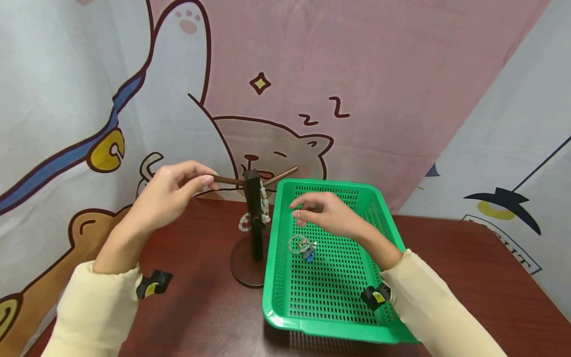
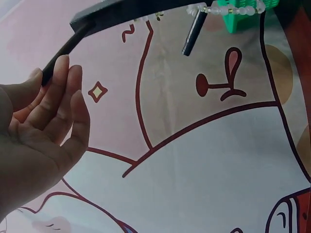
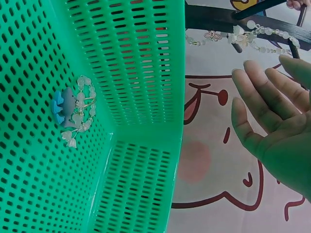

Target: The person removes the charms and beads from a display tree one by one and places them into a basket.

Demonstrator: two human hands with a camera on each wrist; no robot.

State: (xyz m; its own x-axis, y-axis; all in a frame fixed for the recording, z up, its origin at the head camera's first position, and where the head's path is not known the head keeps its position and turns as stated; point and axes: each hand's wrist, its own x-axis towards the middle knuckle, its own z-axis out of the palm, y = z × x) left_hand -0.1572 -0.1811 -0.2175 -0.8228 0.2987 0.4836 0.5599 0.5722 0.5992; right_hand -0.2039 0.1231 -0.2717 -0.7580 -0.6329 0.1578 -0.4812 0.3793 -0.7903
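My left hand [image 1: 171, 191] pinches the end of a thin peg [image 1: 229, 180] on a dark upright jewelry stand [image 1: 253, 203], between thumb and fingertips. Pale beaded bracelets hang from the stand, one higher on the right [image 1: 264, 198] and another lower down [image 1: 244, 223]. My right hand [image 1: 327, 215] hovers over the green basket [image 1: 269, 282], empty, its fingers loosely bent. Inside the basket, on its floor, lies a clear beaded bracelet [image 3: 92, 92] with a grey-blue shark-like charm [image 3: 68, 104] and small white flower pieces [image 3: 69, 138].
The stand's round base [image 1: 250, 275] sits on the reddish-brown table [image 1: 192, 287], close against the basket's left side. Behind, a cloth with cartoon animals [image 1: 276, 139] hangs down to the table's back edge. A second peg [image 1: 282, 175] sticks out to the right, near the basket's rim.
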